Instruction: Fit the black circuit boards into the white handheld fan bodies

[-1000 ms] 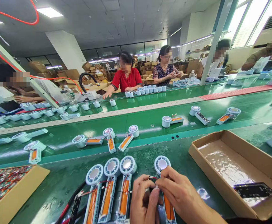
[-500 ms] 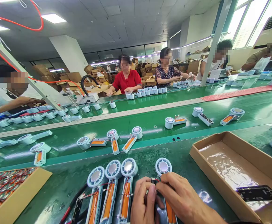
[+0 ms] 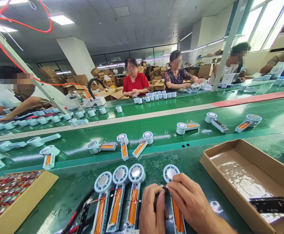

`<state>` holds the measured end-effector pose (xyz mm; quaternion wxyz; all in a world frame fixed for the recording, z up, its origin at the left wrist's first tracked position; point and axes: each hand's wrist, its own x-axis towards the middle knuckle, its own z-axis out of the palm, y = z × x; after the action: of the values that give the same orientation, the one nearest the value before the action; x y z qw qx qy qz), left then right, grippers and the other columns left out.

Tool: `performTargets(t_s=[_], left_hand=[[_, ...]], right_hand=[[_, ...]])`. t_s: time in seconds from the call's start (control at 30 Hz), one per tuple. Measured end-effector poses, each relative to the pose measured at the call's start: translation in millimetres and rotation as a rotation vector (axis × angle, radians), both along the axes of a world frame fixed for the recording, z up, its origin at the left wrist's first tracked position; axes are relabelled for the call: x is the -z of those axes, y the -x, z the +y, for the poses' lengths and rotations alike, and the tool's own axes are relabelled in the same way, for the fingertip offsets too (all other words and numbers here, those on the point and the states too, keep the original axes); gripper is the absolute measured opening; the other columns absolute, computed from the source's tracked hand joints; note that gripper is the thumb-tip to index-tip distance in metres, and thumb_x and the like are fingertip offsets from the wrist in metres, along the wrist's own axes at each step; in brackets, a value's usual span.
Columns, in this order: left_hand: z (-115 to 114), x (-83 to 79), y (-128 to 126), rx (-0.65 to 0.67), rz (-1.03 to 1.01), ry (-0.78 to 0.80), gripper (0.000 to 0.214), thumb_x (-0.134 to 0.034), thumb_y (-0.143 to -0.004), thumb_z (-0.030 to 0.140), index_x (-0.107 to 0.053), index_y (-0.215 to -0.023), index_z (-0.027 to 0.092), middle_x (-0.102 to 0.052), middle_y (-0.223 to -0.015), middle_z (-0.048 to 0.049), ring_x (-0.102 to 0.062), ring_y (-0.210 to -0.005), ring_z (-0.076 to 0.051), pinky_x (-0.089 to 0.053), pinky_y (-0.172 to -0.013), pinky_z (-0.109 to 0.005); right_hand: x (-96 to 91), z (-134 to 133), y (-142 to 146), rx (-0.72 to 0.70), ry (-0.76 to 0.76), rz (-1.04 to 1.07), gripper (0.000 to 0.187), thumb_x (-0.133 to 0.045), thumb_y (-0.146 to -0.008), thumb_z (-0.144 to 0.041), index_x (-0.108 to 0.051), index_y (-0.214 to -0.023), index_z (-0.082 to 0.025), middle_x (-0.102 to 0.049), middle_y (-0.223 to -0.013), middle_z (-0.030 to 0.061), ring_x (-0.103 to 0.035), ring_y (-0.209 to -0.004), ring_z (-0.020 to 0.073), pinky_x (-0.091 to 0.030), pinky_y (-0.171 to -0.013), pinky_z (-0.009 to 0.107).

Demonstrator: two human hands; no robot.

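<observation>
My left hand [image 3: 153, 208] is closed in a pinch on a small dark circuit board [image 3: 161, 186], mostly covered by the fingers. The fingertips of my right hand [image 3: 193, 200] meet it there, pinching thin wires [image 3: 165, 187] by the board's edge. Below both hands lies a light-blue handheld fan [image 3: 170, 172] with a round silver-centred head and an orange battery [image 3: 178, 216] in its open handle. To the left, three similar fans [image 3: 136, 173] lie side by side, their orange batteries and thin red wires exposed.
A cardboard box of wired parts [image 3: 40, 198] stands at left, near black and red cables [image 3: 75, 209]. At right, a cardboard tray [image 3: 212, 165] holds black circuit boards [image 3: 271, 205]. Beyond, more fans [image 3: 148, 138] lie along the green conveyor [image 3: 156, 122]. Several co-workers [image 3: 135, 81] sit across it.
Both hands stay together over the fan, and less of the small board shows between the fingers. The view has shifted slightly. Across the line, co-workers' arms have moved.
</observation>
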<state>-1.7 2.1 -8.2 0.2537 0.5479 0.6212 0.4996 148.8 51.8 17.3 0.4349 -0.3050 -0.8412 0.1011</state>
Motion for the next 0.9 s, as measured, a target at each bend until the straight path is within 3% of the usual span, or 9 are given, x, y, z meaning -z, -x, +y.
performTargets(t_s=[0.07, 0.13, 0.37, 0.67, 0.9], left_hand=[[-3, 4.4, -3, -0.045, 0.048, 0.002, 0.037, -0.045, -0.101, 0.045, -0.063, -0.121, 0.021, -0.072, -0.11, -0.0117, -0.07, -0.099, -0.025, -0.058, -0.087, -0.038], [-5, 9.5, -6, -0.073, 0.109, -0.025, 0.037, -0.041, -0.103, 0.035, -0.054, -0.134, 0.022, -0.069, -0.122, -0.0125, -0.067, -0.113, -0.025, -0.055, -0.096, -0.041], [-3, 21.9, -5, -0.003, 0.263, -0.236, 0.04, -0.037, -0.102, 0.018, -0.056, -0.137, 0.025, -0.063, -0.131, -0.0092, -0.061, -0.123, -0.021, -0.054, -0.101, -0.035], [-7, 29.5, -17, -0.047, 0.348, -0.274, 0.05, -0.038, -0.102, 0.013, -0.042, -0.15, 0.028, -0.056, -0.139, -0.012, -0.061, -0.125, -0.02, -0.058, -0.091, -0.027], [-9, 27.5, -18, -0.027, 0.374, -0.251, 0.05, -0.036, -0.102, 0.015, -0.043, -0.151, 0.024, -0.057, -0.139, -0.0147, -0.063, -0.123, -0.023, -0.059, -0.09, -0.029]], right_hand=[[0.5, 0, 2, 0.013, 0.098, 0.029, 0.023, -0.038, -0.103, -0.009, -0.059, -0.1, -0.018, -0.059, -0.09, 0.0059, -0.058, -0.082, 0.0171, -0.047, -0.073, 0.028], [0.0, -2, 3, 0.022, 0.143, -0.034, 0.025, -0.036, -0.103, -0.01, -0.059, -0.096, -0.018, -0.058, -0.089, 0.0055, -0.057, -0.079, 0.0173, -0.046, -0.07, 0.028], [-3.2, -3, 3, 0.061, 0.051, -0.32, 0.03, -0.032, -0.102, -0.008, -0.056, -0.087, -0.018, -0.055, -0.086, 0.0059, -0.052, -0.069, 0.0177, -0.04, -0.06, 0.029], [-1.3, -5, 7, 0.107, 0.043, -0.292, 0.029, -0.032, -0.101, -0.007, -0.055, -0.088, -0.018, -0.054, -0.084, 0.0061, -0.056, -0.069, 0.0185, -0.041, -0.058, 0.028], [0.0, -6, 3, 0.052, 0.058, -0.292, 0.025, -0.033, -0.1, -0.006, -0.054, -0.09, -0.018, -0.055, -0.087, 0.0072, -0.055, -0.075, 0.0196, -0.045, -0.065, 0.029]])
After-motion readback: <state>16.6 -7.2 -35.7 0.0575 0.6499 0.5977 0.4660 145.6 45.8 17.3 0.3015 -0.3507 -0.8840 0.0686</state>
